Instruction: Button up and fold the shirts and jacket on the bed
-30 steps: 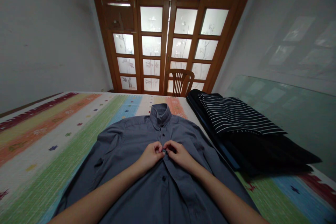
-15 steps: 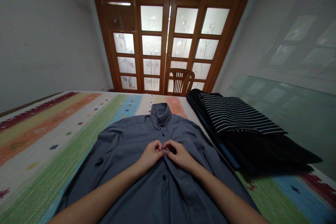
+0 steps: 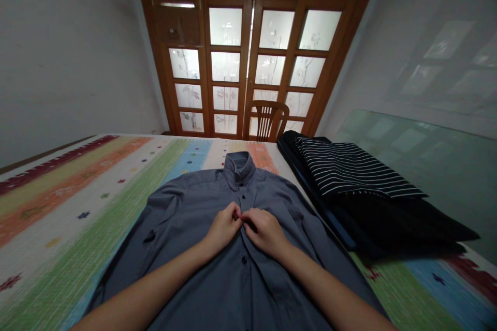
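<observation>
A dark grey-blue button-up shirt (image 3: 202,279) lies front side up, its standing collar (image 3: 239,168) pointing away from me. On the chest, my left hand (image 3: 224,226) pinches the front placket with thumb and forefinger. My right hand (image 3: 266,231) meets it fingertip to fingertip, closed on the placket's other edge. Whatever button sits between the fingertips is hidden. One dark button (image 3: 244,197) shows above my hands, near the collar, and another button (image 3: 244,260) shows below them.
Under the shirt is a striped, colourful cloth (image 3: 128,191). Folded dark clothes (image 3: 392,222) are stacked at the right, with a black-and-white striped garment (image 3: 349,170) on top. A glass-like panel (image 3: 438,155) leans by the right wall. A wooden chair (image 3: 267,114) stands beyond the far edge.
My fingertips have drawn slightly closer at the placket, and the right hand has rolled a little over. The shirt lies as before.
</observation>
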### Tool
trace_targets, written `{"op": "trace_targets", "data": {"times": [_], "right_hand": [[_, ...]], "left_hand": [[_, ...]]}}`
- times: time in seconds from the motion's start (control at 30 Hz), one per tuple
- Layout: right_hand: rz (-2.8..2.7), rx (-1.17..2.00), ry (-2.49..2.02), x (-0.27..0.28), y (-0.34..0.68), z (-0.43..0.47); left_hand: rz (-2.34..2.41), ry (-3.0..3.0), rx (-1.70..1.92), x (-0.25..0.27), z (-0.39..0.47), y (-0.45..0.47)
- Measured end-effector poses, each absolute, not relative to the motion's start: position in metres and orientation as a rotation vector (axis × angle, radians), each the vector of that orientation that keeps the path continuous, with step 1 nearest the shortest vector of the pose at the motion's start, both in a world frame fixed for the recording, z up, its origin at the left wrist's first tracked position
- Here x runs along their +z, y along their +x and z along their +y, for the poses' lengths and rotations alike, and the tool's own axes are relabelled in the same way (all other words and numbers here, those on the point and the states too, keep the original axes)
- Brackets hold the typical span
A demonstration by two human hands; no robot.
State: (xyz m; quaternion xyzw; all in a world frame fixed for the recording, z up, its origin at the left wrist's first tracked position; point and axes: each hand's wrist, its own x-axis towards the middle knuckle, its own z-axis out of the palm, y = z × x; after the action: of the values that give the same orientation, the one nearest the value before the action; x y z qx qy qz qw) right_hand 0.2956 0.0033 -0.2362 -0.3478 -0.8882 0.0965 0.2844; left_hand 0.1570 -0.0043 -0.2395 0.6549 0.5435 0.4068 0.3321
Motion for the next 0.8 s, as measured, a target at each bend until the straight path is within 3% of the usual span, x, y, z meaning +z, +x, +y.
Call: {"op": "trace_targets", "data": {"times": [0.2, 0.47, 0.8], "right_hand": [[-2.388, 0.167, -0.951, -0.228, 0.293, -0.002], [-2.729, 0.326, -0.830, -0.210, 0.282, -0.034], [-2.676, 0.497, -1.174, -0.210, 0.292, -0.044]], "left_hand": [[1.432, 1.692, 1.145, -0.246, 0.008, 0.148], [1.452, 1.676, 1.183, -0.245, 0.017, 0.141], [1.535, 1.865, 1.098, -0.230, 0.005, 0.138]]}}
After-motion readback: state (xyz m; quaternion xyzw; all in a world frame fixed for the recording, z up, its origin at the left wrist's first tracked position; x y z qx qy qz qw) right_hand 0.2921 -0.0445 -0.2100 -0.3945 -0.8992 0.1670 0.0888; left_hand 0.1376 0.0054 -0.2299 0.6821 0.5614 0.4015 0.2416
